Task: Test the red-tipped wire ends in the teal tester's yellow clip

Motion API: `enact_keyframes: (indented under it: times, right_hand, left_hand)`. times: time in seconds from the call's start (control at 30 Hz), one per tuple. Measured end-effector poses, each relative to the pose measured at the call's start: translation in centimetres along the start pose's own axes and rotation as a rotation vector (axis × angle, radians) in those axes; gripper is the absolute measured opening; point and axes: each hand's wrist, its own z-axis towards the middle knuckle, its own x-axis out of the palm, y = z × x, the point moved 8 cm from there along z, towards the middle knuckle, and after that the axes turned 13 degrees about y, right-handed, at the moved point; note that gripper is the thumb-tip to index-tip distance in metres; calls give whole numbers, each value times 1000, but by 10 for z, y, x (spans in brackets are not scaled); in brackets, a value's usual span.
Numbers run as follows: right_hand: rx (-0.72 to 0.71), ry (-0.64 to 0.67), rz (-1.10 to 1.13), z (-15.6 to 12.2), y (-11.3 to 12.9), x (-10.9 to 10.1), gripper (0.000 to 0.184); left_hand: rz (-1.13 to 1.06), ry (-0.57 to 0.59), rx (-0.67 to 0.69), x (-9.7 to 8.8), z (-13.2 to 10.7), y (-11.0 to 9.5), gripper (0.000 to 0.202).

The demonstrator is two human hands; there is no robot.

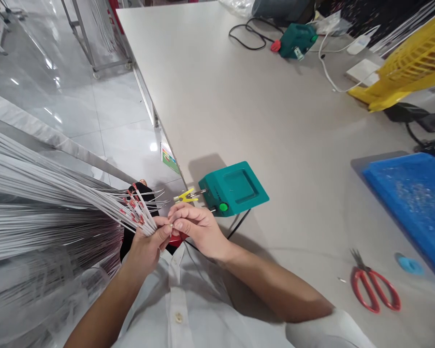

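Note:
White thin wires (105, 200), some ending in red tips (134, 205), run in from the left in a thick bundle. My left hand (148, 246) is closed around several of them near those ends. Close against it, my right hand (201, 232) pinches with thumb and forefinger, meeting the left fingertips at a tiny pale piece that is too small to name. Just beyond the hands, a green tester box (235, 188) with a round green button sits at the table edge. A yellow clip (186, 195) is at its metal terminal.
Red-handled scissors (374, 287) lie on the table (297, 130) at right, beside a light-blue ring (409, 265) and a blue tray (384, 174). A yellow plastic fan (413, 63) and a second green box (297, 41) with cords stand farther back. A wheeled metal rack (83, 36) is beyond the table's left edge.

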Motion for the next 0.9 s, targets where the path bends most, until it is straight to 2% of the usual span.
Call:
enact_keyframes:
  times: [0.23, 0.47, 0.63, 0.77, 0.9]
  right_hand:
    - [66, -61, 144, -4, -14, -1, 17]
    - [51, 6, 222, -4, -14, 2, 10]
    - [126, 19, 323, -6, -17, 3, 13]
    - [161, -18, 210, -7, -11, -1, 16]
    - [180, -148, -7, -10, -6, -12, 14]
  left_hand:
    - [-64, -35, 13, 3, 1, 2, 17]
    - [-106, 34, -4, 8, 1, 7, 14]
    - [-107, 27, -3, 10, 1, 9, 16]
    - [47, -11, -44, 7, 0, 13, 15]
    - [203, -20, -37, 9, -3, 11, 22]
